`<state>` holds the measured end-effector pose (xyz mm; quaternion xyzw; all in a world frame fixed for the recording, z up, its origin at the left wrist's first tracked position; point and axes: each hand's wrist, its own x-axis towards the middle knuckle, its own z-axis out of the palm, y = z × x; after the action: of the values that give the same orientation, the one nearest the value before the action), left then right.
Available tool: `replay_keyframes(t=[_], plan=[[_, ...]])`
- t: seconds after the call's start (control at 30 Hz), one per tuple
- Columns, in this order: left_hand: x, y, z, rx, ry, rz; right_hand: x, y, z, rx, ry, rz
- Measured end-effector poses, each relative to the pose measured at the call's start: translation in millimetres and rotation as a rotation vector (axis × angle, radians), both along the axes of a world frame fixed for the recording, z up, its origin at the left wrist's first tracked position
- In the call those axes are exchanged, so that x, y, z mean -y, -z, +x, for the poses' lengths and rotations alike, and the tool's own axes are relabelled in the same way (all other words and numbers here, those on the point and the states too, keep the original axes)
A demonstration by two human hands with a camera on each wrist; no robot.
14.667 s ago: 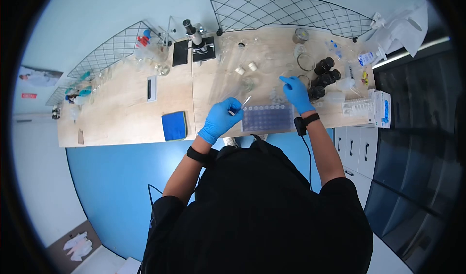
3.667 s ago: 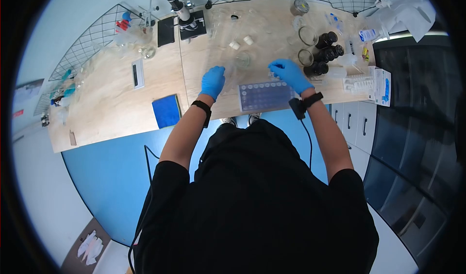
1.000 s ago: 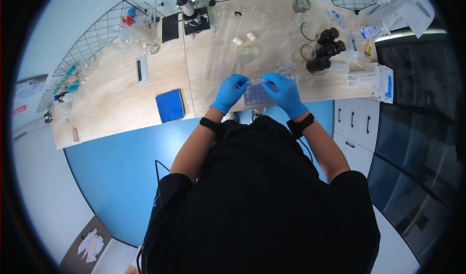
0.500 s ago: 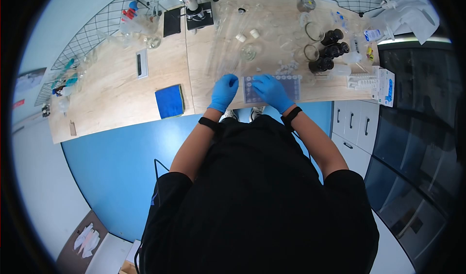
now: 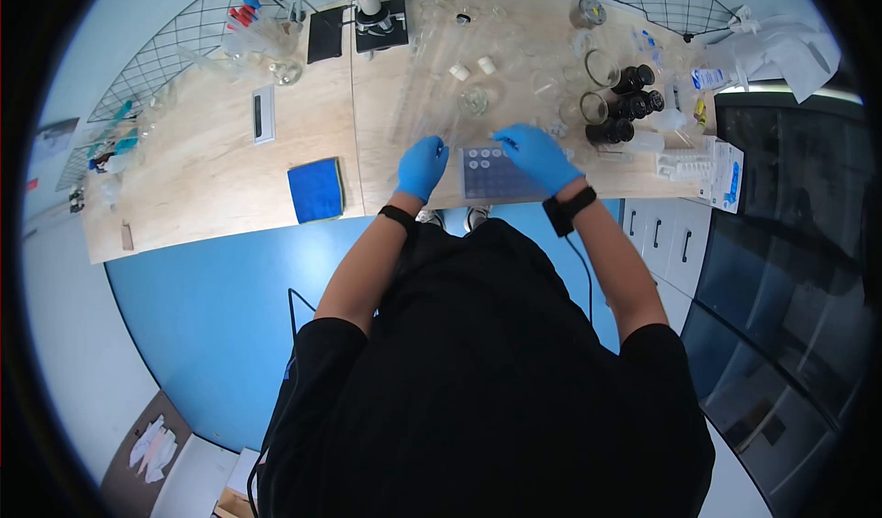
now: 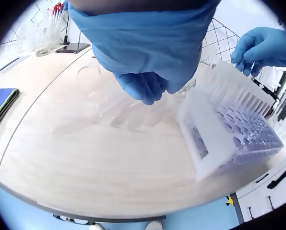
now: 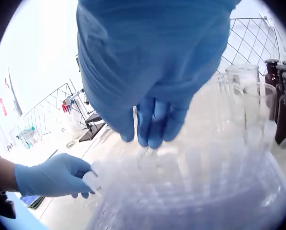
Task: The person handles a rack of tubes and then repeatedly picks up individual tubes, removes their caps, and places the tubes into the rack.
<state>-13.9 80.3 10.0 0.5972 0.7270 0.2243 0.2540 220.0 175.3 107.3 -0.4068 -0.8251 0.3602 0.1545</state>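
A translucent bluish tube rack lies near the bench's front edge, with several white-topped tubes in its back rows. In the left wrist view, the rack stands to the right of my left hand. My left hand hovers left of the rack, fingers loosely curled, with nothing visible in them. Over the rack's back part hangs my right hand, fingers pointing down. In the right wrist view, the fingers of my right hand are just above the blurred tube tops; no held object shows clearly.
Behind the rack are a glass dish, two white stoppers and clear glassware. Dark bottles and beakers stand to the right, a glove box beyond. To the left lie a blue cloth and a microscope.
My right hand has moved right and back from the rack's left part, uncovering white tops there. My left hand has shifted slightly left. Earlier, both hands were close together above the rack.
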Motion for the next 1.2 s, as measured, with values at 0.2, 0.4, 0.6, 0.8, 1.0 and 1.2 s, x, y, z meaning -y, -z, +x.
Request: replay_keyframes(t=[0.2, 0.4, 0.6, 0.8, 1.0, 1.2], plan=[[-30.4, -0.6, 7.2, -0.089, 0.083, -0.125, -58.7, 10.7, -18.1, 0.461, -0.379, -0.105], [-39.5, 4.4, 8.5, -0.153, 0.125, -0.224, -69.6, 5.1, -61.8, 0.861, -0.647, -0.083], [-37.5, 0.1, 3.9, -0.114, 0.108, -0.226, -77.5, 34.2, -77.1, 1.03, -0.687, -0.235], [-22.6, -24.4, -4.5, 0.008, 0.011, -0.187, -89.5, 66.3, -68.6, 0.908, -0.785, -0.194], [-21.0, -37.6, -3.0, 0.089, -0.07, -0.138, -92.6, 80.2, -57.0, 0.844, -0.772, -0.112], [-20.8, -38.6, -0.5, 0.114, -0.067, -0.105, -84.8, 77.8, -61.3, 0.811, -0.802, 0.022]])
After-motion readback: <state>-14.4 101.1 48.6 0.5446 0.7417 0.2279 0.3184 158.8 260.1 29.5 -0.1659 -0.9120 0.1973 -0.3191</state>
